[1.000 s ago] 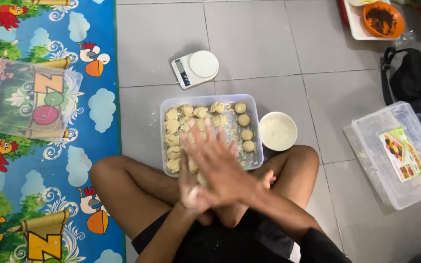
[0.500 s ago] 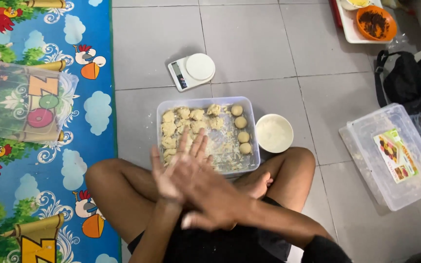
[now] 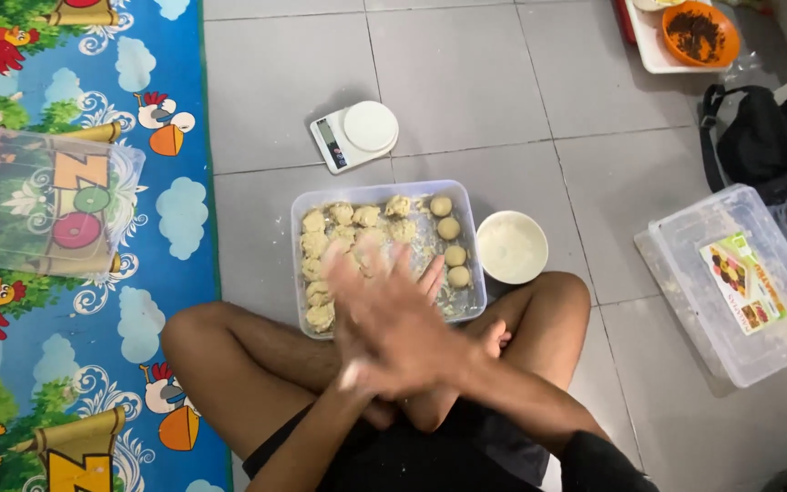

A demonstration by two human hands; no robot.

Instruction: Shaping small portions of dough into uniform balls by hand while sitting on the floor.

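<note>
Basically, both hands were pressed palm to palm over the person's crossed legs, right hand point(image 3: 393, 319) on top with fingers spread, left hand point(image 3: 362, 360) underneath; motion blur, so I couldn't tell whether dough sat between them. Clear plastic tray point(image 3: 463, 205) lay on the floor just ahead of the knees, holding rough dough lumps point(image 3: 339, 219) along its left side and far edge, with smooth rolled balls point(image 3: 453, 253) lined down its right edge. White bowl point(image 3: 512, 246) sat touching the tray's right side. White kitchen scale point(image 3: 354, 135) with a round platform stood beyond the tray's far-left corner. Right edge of the floor: an upturned clear plastic container point(image 3: 740, 282) with a rectangular green, white and red label point(image 3: 741, 282) on its flat face. Far-right corner: white tray point(image 3: 653, 46) carrying an orange bowl point(image 3: 700, 32) of dark crumbly stuff. Black bag point(image 3: 744, 132) lay between that and the container. Left side: blue cartoon play mat point(image 3: 175, 210) with another clear container point(image 3: 43, 202) on it. Surface was grey floor tile point(image 3: 457, 73) with dark grout lines.
</note>
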